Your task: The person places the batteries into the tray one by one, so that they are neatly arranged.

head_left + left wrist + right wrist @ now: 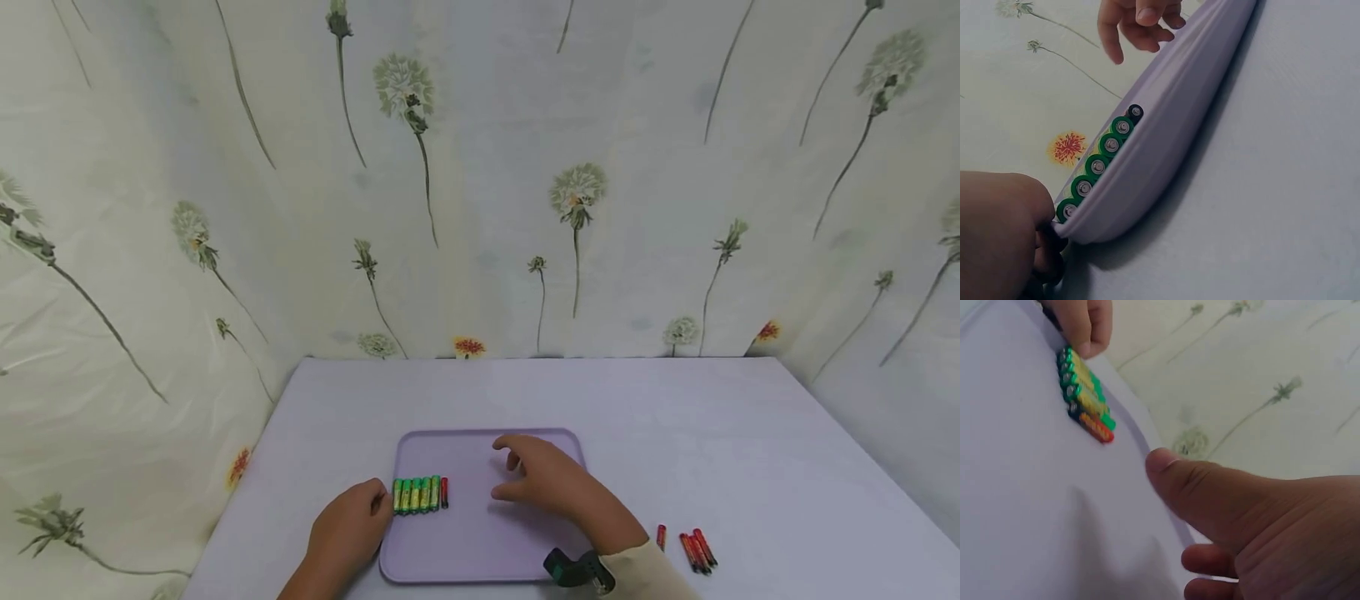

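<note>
I seem to be mid-row: my left hand (351,525) grips the tray (465,546), lower centre, beside green batteries (416,495) and one red battery (445,493); my right hand (542,475), fingers parted, empty, probably must fetch the loose red batteries (699,552), lower right.

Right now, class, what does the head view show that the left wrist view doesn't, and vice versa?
Only the head view: the loose red batteries and the right sleeve.
Only the left wrist view: the batteries' silver ends.
Both: the tray, five green batteries with one red battery beside them, the left hand and the right hand.
</note>
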Available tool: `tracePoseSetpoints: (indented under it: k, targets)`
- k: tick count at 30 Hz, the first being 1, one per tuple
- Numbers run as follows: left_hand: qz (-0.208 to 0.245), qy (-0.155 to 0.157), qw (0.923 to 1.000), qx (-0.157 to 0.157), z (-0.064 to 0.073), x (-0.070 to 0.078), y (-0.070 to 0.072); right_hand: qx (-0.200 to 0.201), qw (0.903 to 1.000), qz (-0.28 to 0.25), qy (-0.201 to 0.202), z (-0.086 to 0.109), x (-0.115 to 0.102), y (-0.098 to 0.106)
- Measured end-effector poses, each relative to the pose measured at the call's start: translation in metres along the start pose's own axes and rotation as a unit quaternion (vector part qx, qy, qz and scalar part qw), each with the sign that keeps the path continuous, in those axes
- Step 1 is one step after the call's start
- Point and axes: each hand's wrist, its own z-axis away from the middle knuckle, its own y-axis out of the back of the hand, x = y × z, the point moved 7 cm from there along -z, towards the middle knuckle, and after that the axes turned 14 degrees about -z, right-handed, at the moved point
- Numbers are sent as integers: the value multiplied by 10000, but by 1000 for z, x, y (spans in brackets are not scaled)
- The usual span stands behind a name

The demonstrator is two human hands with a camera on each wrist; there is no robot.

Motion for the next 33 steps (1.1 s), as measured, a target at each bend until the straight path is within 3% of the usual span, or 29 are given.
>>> tracePoseSetpoints:
  k: [12, 28, 33]
  targets:
    - [-26, -49, 10000, 10, -1, -2, -1, 823, 9962, -44, -278, 36, 34, 45]
    - [64, -131, 9998, 109, 0, -3, 2, 982, 9882, 316, -1134, 102, 109, 118]
    - [63, -129, 9998, 103, 0, -3, 2, 924, 9808, 396, -1672, 121, 133, 136]
